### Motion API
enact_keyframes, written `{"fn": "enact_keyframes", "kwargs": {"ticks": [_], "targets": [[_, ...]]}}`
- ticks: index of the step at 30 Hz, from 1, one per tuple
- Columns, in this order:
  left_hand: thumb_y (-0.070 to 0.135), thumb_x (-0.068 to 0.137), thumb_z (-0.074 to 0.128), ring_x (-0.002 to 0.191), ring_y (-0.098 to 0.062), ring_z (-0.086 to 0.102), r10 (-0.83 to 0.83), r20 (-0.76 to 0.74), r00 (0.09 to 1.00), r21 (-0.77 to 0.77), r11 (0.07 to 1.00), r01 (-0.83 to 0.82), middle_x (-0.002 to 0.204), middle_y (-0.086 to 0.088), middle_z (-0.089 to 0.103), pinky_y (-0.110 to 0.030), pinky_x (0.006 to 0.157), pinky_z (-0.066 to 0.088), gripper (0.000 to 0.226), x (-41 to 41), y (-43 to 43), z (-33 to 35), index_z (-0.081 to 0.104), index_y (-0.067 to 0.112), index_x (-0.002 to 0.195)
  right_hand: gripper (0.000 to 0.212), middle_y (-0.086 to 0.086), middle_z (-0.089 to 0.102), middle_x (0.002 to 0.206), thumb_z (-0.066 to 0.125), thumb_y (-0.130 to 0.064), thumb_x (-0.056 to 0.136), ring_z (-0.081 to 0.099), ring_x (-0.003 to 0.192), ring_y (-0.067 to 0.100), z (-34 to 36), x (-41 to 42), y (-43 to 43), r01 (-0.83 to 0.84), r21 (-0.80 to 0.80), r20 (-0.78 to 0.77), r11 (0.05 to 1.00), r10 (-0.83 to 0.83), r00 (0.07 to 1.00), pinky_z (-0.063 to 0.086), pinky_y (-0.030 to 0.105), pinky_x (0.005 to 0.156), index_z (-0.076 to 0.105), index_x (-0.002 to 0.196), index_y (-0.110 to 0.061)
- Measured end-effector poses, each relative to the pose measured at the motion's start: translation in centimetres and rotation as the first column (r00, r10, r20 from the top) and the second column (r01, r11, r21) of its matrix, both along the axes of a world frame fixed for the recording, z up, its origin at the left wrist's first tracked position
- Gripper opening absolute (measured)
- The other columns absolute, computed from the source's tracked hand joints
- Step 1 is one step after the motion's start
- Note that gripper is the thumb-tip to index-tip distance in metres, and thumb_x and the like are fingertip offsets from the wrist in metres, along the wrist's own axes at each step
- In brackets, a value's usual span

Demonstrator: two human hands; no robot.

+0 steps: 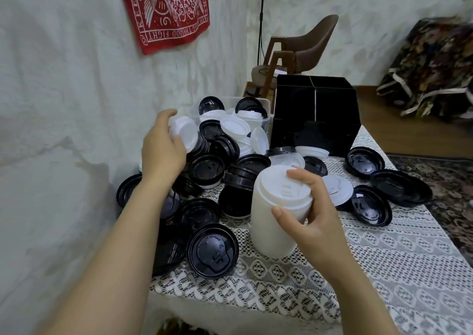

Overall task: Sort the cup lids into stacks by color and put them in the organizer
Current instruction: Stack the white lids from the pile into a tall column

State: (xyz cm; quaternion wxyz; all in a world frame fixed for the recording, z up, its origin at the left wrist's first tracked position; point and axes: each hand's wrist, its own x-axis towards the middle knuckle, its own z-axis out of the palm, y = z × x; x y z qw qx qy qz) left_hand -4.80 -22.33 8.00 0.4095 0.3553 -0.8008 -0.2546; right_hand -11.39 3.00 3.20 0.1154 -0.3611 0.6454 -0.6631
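Note:
My right hand (pixel 311 206) grips a tall stack of white lids (pixel 271 222), tilted, its lower end on the lace tablecloth (pixel 384 258). My left hand (pixel 163 147) holds a white lid (pixel 185 133) above the pile. A heap of black lids (pixel 212 254) and white lids (pixel 235 127) covers the table's left and middle. More black lids (pixel 400 186) and one white lid (pixel 337 188) lie to the right. The black organizer (pixel 317 109) stands at the back, its dividers visible on top.
A clear plastic tub (pixel 266 107) with lids in it stands left of the organizer. A white sheet covers the wall on the left. A brown chair (pixel 302 48) stands behind the table. A patterned rug (pixel 448 181) lies to the right.

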Motion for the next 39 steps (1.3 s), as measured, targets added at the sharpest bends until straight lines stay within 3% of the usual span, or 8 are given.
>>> {"fn": "enact_keyframes", "kwargs": {"ticks": [4,9,13,16,24,29,33,39], "targets": [[-0.008,0.091,0.036,0.111,-0.023,0.055,-0.145,-0.220,0.965,0.238,0.951,0.197,0.109,0.004,0.058,-0.039,0.101,0.043,0.045,0.4,2.8,0.1,0.058,0.022,0.118,0.050,-0.023,0.051,0.122,0.069,-0.050,0.063,0.055,0.108,0.003,-0.1,0.0,0.0,-0.003,0.001,-0.001,1.000,0.003,1.000,0.047,0.016,0.079,0.051,0.109,-0.054],[-0.016,0.084,0.028,0.113,-0.021,0.056,-0.158,-0.488,0.859,0.562,0.695,0.447,0.119,-0.006,0.060,-0.031,0.097,0.046,0.054,1.0,6.7,-0.5,0.056,0.024,0.106,0.049,-0.021,0.051,0.125,0.070,-0.050,0.063,0.055,0.108,0.003,0.0,0.1,0.0,-0.013,-0.006,0.008,1.000,0.013,1.000,0.048,0.015,0.078,0.051,0.109,-0.054],[-0.015,0.070,0.053,0.106,-0.020,0.061,-0.137,-0.752,0.645,0.545,0.421,0.725,0.107,-0.005,0.064,-0.032,0.096,0.047,0.057,2.1,8.7,-0.3,0.050,0.009,0.121,0.049,-0.018,0.051,0.125,0.070,-0.048,0.064,0.055,0.107,0.001,0.0,0.1,0.1,-0.018,-0.014,0.012,1.000,0.018,1.000,0.047,0.013,0.077,0.052,0.109,-0.053],[-0.014,0.061,0.058,0.112,-0.021,0.060,-0.203,-0.832,0.516,0.441,0.322,0.838,0.113,-0.009,0.064,-0.032,0.099,0.049,0.075,2.8,9.9,-0.1,0.041,0.002,0.133,0.051,-0.022,0.052,0.124,0.071,-0.048,0.065,0.055,0.111,0.003,-0.1,0.1,0.1,-0.015,-0.014,0.004,1.000,0.015,1.000,0.047,0.014,0.080,0.051,0.111,-0.053],[-0.010,0.065,0.072,0.106,-0.014,0.064,-0.483,-0.742,0.465,0.341,0.325,0.882,0.109,-0.002,0.070,-0.022,0.086,0.051,0.058,2.5,12.4,-0.3,0.059,0.011,0.116,0.061,-0.026,0.056,0.113,0.075,-0.042,0.067,0.058,0.102,-0.001,0.0,0.0,0.3,-0.022,-0.029,0.013,0.999,0.022,1.000,0.048,0.013,0.077,0.048,0.121,-0.043],[0.000,0.065,0.079,0.106,-0.004,0.064,-0.515,-0.583,0.628,0.378,0.513,0.771,0.108,0.013,0.071,-0.017,0.083,0.051,0.060,2.2,12.8,-0.8,0.062,0.029,0.116,0.079,-0.030,0.053,0.121,0.076,-0.047,0.064,0.055,0.116,-0.001,-0.1,-0.4,0.4,-0.018,-0.028,0.024,0.999,0.018,1.000,0.049,0.018,0.090,0.038,0.133,-0.041],[0.037,0.056,0.084,0.110,-0.009,0.062,-0.567,-0.389,0.726,0.344,0.642,0.685,0.115,0.014,0.067,-0.031,0.092,0.051,0.071,2.1,12.4,-1.2,0.055,0.036,0.121,0.082,-0.018,0.055,0.130,0.078,-0.041,0.069,0.054,0.122,0.008,0.0,-0.5,0.5,-0.063,-0.037,0.019,0.997,0.063,0.998,0.050,0.030,0.098,0.038,0.139,-0.034],[0.051,0.058,0.075,0.122,-0.010,0.052,-0.620,-0.219,0.753,0.352,0.670,0.654,0.130,0.010,0.057,-0.041,0.104,0.045,0.068,1.8,12.4,-1.8,0.055,0.051,0.123,0.081,-0.019,0.055,0.131,0.080,-0.034,0.073,0.055,0.123,0.007,0.0,-0.4,0.5,-0.074,-0.076,0.046,0.994,0.077,0.996,0.050,0.028,0.098,0.035,0.140,-0.039]]}}
